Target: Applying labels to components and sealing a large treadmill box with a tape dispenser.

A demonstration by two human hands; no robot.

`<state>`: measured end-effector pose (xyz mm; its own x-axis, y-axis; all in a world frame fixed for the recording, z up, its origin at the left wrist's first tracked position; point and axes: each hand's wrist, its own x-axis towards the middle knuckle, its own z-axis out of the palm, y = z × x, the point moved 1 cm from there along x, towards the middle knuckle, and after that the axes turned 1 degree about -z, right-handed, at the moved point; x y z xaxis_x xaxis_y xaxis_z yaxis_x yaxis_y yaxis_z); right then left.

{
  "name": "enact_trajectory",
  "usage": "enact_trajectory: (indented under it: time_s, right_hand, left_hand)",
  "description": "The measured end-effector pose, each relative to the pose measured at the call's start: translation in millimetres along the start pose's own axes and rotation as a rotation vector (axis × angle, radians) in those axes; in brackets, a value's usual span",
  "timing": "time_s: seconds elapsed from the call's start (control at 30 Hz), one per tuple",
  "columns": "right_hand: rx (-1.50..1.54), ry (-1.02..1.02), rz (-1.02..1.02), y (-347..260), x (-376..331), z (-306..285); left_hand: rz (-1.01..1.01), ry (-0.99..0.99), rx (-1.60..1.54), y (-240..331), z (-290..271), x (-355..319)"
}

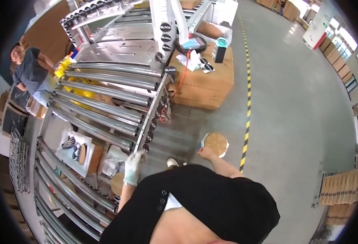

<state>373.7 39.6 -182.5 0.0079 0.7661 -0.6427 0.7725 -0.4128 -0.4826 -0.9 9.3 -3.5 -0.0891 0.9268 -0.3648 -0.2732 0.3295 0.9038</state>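
Our left hand (132, 167), in a pale glove, is at the near end of the conveyor's metal side rail (151, 112), its fingers bent toward the edge; we cannot tell whether it grips the rail or merely rests there. Our right hand (205, 153) is bare and loosely curled. It shows against the left edge of a round brown top (217, 145), low down on our right, but we cannot tell whether it touches that top or holds something small.

The rail runs along our left, away from us, beside the shiny rollers (118, 80). Judging by its look, it is stiff, hard and fixed to a heavy frame, so it should bear a firm hand without bending. The rollers look smooth and probably turn under pressure, a slippery place for a palm. We would take hold of the rail's outer side, with fingers clear of the roller ends; the glove should help against a metal edge.

Beyond the rail's far end stands a big cardboard box (203, 87), with a handheld device (192, 43) and crumpled white paper (190, 61) on top.
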Motion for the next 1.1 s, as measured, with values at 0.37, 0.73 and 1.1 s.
enact_trajectory:
  time_s: [0.37, 0.73, 1.1]
  right_hand:
    - [-0.338, 0.180, 0.065, 70, 141, -127]
    - [-0.443, 0.398, -0.218, -84, 382, -336]
    - [-0.025, 0.463, 0.113, -148, 486, -409]
  left_hand:
    - [0.054, -0.260, -0.043, 107, 107, 139]
    - [-0.093, 0.281, -0.034, 113, 148, 220]
    - [-0.326, 0.456, 0.003, 115, 221, 253]
